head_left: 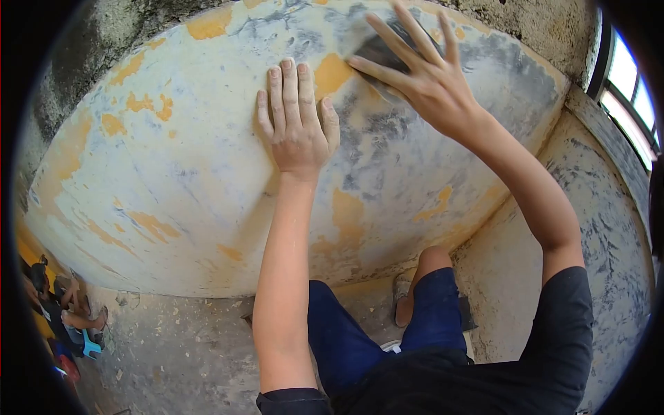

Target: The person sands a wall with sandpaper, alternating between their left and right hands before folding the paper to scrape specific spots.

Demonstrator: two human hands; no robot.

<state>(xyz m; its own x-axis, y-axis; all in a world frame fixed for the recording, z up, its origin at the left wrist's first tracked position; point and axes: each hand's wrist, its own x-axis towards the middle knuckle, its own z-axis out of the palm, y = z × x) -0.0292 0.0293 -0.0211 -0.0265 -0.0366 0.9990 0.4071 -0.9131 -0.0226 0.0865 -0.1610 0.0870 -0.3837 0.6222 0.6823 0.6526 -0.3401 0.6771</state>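
A large pale panel (pixel 207 180) with orange and grey patches fills the view in front of me. My left hand (pixel 299 131) lies flat on its upper middle, fingers pointing up, dusted with pale powder, holding nothing. Up and to the right, my right hand (pixel 429 79) is spread over a dark, thin sheet (pixel 377 54) that lies against the panel. Its fingers are apart, slightly blurred; the palm side is hidden, and the sheet shows around the index finger and between the fingers.
Rough concrete wall (pixel 546 28) borders the panel's top. A stained side wall (pixel 574 200) and a barred window (pixel 626 90) are at the right. Far left, people (pixel 59 304) sit near a blue stool (pixel 90 344) on the grey floor (pixel 180 346). My knees are below the panel.
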